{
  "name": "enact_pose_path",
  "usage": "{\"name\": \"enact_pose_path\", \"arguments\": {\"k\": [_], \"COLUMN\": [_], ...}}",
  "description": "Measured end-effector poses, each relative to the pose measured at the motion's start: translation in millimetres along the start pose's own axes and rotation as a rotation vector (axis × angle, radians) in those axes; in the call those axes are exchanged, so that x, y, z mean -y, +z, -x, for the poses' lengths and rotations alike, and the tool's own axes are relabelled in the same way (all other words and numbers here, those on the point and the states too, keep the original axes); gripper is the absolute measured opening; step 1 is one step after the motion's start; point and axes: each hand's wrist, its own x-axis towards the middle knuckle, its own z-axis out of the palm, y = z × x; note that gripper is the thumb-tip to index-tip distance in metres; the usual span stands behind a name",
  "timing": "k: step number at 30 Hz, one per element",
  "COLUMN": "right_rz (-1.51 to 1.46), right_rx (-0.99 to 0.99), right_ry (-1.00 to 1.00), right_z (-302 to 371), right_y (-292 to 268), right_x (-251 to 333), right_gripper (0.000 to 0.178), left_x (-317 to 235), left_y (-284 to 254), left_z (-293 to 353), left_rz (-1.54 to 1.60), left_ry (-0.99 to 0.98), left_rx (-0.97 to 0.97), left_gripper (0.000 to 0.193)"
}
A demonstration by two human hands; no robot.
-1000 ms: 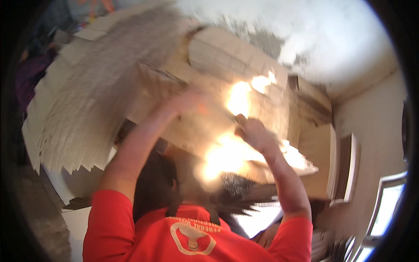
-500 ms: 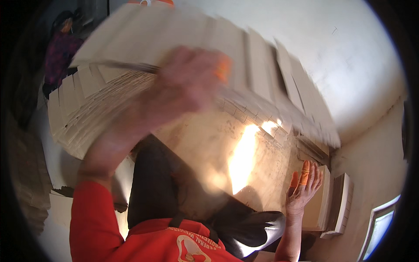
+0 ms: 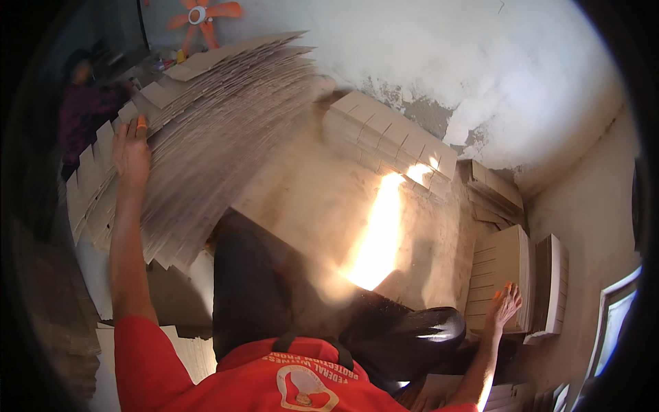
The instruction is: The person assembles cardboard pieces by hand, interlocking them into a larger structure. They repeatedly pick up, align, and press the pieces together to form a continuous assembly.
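My left hand is at the left side of a tall, fanned pile of cardboard sheets. Its fingers reach up over the pile's edge, and an orange cover shows on a fingertip. Off to the right, my right hand hovers at or just above the front edge of a stack of slotted cardboard pieces. The fingers of that hand are spread, with orange covers on some of them and nothing held. Whether it touches the stack I cannot tell.
Slotted cardboard is stacked against the far wall, with more in the right corner and beside it. An orange fan stands beyond the pile. Another person is at the far left. Sunlight crosses the work surface.
My left hand moved from the middle to the left pile. The long slotted cardboard it swept along, blurred, no longer spans the view. My right hand moved slightly right and nearer.
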Motion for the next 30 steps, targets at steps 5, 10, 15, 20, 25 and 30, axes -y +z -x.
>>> {"name": "enact_pose_path", "arguments": {"k": [5, 10, 15, 20, 25, 30], "right_rz": [0.034, 0.037, -0.024, -0.391, -0.37, -0.563], "right_rx": [0.107, 0.112, 0.137, -0.21, 0.101, -0.31], "right_ry": [0.122, 0.12, 0.079, -0.025, 0.322, 0.375], "right_z": [9.9, 7.4, -5.6, -1.4, -48.3, -64.7], "right_y": [15.4, 21.2, 53.8, 111.9, 21.0, -44.2], "right_x": [-38.2, -37.4, -71.5, -179.9, -67.7, -58.9], "right_gripper": [0.046, 0.056, 0.06, 0.045, 0.012, 0.024], "left_x": [-1.4, 21.9, 25.8, 22.5, 79.9, 22.3], "left_y": [6.0, 11.0, -17.8, 15.5, -6.1, -48.1], "left_z": [6.4, 6.3, -3.6, -5.0, -0.2, -24.0], "left_rz": [-0.004, -0.034, 0.155, 0.42, 0.126, 0.376], "left_ry": [0.079, 0.166, 0.159, 0.261, 0.319, 0.537], "left_rx": [0.03, 0.062, 0.196, 0.19, 0.134, -0.09], "left_gripper": [0.058, 0.063, 0.066, 0.066, 0.051, 0.036]}}
